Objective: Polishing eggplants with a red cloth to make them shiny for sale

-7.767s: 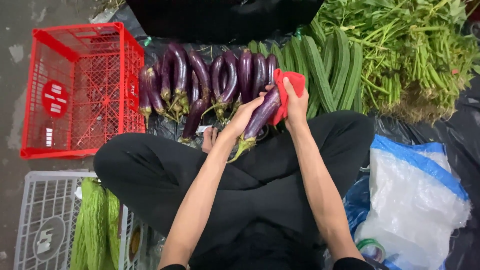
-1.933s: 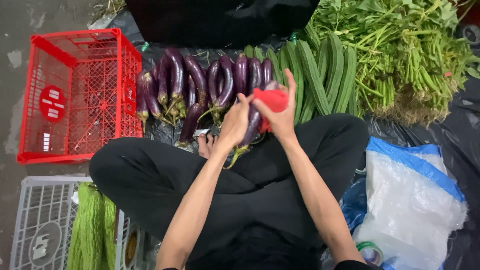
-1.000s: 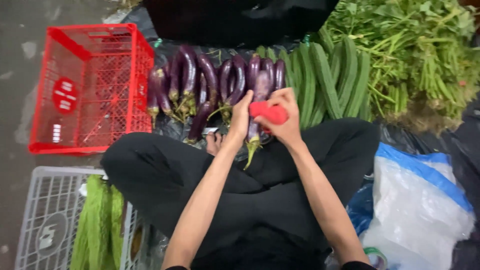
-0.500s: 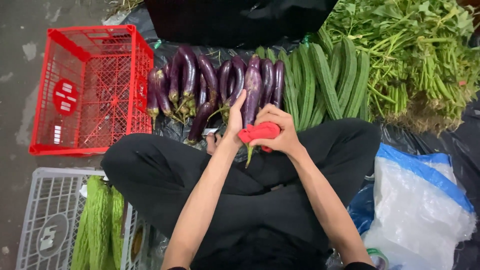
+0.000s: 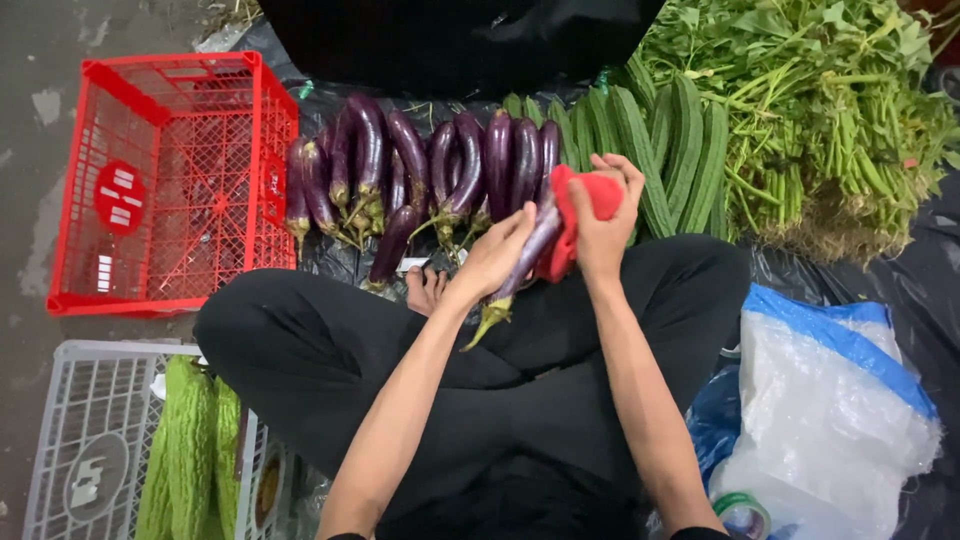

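Grey concrete floor [image 5: 40, 110], black sheet [image 5: 900, 290] spread beneath produce. Left hand [image 5: 497, 255] wrapped around aubergine [image 5: 528, 255], held above crossed legs; right hand [image 5: 603, 225] gripping red cloth [image 5: 575, 215] against it. Aubergine row [image 5: 420, 170], ridged gourds [image 5: 670, 150], greens [image 5: 830, 100] beyond. Red crate [image 5: 170, 180] at left. White crate [image 5: 80, 450] cut off by frame; aubergine tip hidden under cloth.

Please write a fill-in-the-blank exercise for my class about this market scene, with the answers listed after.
1. The left hand holds a long purple ____.
2. The right hand presses a ____ cloth to it.
3. The crate beside the eggplant row is coloured ____.
4. The white crate holds ____ gourds.

Answers: eggplant; red; red; green
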